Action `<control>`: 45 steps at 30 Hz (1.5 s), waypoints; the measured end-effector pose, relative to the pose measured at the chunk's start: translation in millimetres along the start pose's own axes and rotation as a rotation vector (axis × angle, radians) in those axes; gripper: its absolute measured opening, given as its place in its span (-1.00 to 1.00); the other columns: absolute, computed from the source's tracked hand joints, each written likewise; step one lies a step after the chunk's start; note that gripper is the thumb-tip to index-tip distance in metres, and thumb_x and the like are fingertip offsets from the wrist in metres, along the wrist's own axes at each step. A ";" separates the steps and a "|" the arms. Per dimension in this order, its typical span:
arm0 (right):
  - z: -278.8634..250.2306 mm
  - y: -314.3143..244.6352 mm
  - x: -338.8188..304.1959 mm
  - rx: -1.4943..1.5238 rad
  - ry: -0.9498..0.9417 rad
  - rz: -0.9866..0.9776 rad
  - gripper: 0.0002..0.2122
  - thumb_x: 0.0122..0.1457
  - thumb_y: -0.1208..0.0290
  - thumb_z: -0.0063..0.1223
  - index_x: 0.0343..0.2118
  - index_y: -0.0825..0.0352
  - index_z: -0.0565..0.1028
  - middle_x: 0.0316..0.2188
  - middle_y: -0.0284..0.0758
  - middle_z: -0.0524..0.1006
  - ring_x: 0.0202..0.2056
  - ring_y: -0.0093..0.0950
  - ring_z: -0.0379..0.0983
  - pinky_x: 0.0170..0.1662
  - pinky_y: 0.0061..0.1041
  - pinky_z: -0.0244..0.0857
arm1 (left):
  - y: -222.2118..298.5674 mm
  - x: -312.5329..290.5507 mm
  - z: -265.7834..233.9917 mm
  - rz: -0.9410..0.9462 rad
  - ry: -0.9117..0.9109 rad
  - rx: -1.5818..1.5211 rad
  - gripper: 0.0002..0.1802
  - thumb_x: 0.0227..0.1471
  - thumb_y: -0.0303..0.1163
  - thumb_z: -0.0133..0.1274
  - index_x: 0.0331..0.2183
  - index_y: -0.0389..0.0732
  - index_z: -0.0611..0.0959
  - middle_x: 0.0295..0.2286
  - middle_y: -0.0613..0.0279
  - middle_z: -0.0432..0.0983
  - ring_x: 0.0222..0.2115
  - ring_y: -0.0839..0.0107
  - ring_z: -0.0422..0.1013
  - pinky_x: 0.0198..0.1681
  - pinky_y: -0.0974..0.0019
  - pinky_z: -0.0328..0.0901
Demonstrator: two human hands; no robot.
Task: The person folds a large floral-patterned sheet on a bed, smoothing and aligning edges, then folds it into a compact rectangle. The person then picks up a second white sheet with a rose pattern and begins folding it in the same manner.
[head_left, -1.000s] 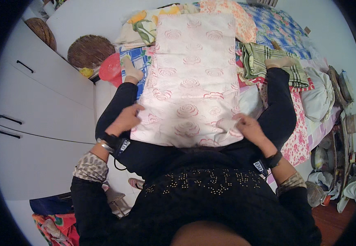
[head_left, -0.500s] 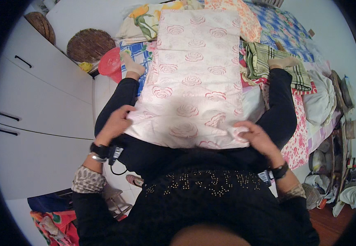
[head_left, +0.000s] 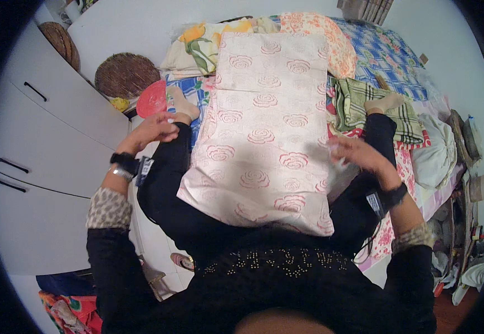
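A long pale pink cloth piece with darker rose outlines, shaped like a pillowcase, lies lengthwise between my spread legs. Its near end rests against my lap, the corners sagging and slightly puffed. My left hand hovers left of it over my left shin, fingers loosely bent and holding nothing. On the other side my right hand is raised beside the cloth's right edge. Its fingers are stretched out, somewhat blurred, and grip nothing; whether they brush the edge is hard to see.
Beyond the cloth lie a yellow-flowered folded cover and an orange-patterned one. A green plaid blanket sits under my right foot. White cabinets stand at left, near a red round lid. Cluttered shelves line the right.
Both hands have let go of the cloth's near end and moved up and outward. The near end has dropped onto my lap, its corners now loose.
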State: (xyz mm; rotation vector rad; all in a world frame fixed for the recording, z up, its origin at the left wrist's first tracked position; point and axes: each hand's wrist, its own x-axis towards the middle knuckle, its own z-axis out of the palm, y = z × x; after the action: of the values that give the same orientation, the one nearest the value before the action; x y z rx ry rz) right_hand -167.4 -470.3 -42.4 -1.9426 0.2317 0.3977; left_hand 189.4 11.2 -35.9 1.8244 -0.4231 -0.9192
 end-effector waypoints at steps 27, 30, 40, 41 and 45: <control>-153.9 133.7 331.9 0.694 0.928 0.142 -0.43 0.11 -0.11 0.12 -0.07 0.36 0.42 -0.46 -0.39 0.42 -0.53 -0.56 0.38 -0.45 -0.58 0.31 | -67.6 395.8 55.7 0.087 0.573 -0.025 -0.25 -0.11 -0.02 0.28 -0.04 -0.44 0.53 -0.16 0.04 0.55 -0.18 0.35 0.47 -0.11 0.31 0.33; -174.4 118.7 341.0 0.392 0.939 0.071 -0.29 0.10 -0.12 0.13 0.13 0.41 0.34 -0.13 -0.21 0.50 -0.17 -0.41 0.45 -0.08 -0.45 0.34 | -37.7 387.4 49.5 0.074 0.374 -0.271 -0.28 -0.08 -0.09 0.28 -0.01 -0.43 0.50 -0.16 0.05 0.55 -0.20 0.35 0.48 -0.13 0.31 0.35; -224.3 49.2 356.9 0.251 0.807 -0.100 -0.50 0.15 0.11 0.11 0.01 0.44 0.48 -0.06 -0.22 0.54 -0.08 -0.41 0.46 0.01 -0.44 0.27 | 12.0 424.3 39.7 0.233 0.282 -0.228 -0.47 -0.02 -0.20 0.24 -0.15 -0.46 0.59 -0.30 0.03 0.61 -0.36 0.28 0.52 -0.27 0.26 0.39; -226.4 41.5 356.8 0.157 0.864 -0.105 -0.51 0.16 0.10 0.11 -0.02 0.44 0.49 -0.11 -0.23 0.56 -0.11 -0.42 0.47 -0.01 -0.44 0.27 | 12.4 427.7 38.0 0.216 0.330 -0.040 -0.46 -0.04 -0.18 0.24 -0.17 -0.49 0.60 -0.32 0.00 0.61 -0.37 0.26 0.52 -0.28 0.25 0.39; -235.5 16.5 353.9 -0.001 0.985 -0.200 -0.54 0.16 0.09 0.10 -0.10 0.45 0.53 -0.24 -0.22 0.60 -0.19 -0.42 0.49 -0.06 -0.44 0.28 | 23.3 420.8 22.4 -0.075 0.343 0.320 -0.44 -0.09 -0.15 0.25 -0.23 -0.51 0.61 -0.36 -0.10 0.61 -0.41 0.18 0.53 -0.31 0.20 0.37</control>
State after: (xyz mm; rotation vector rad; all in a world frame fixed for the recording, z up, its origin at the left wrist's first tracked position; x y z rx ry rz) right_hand 193.8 -685.4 -106.8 -1.9964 0.6507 -0.7218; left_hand 448.3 -285.6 -187.3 2.2545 -0.2984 -0.5928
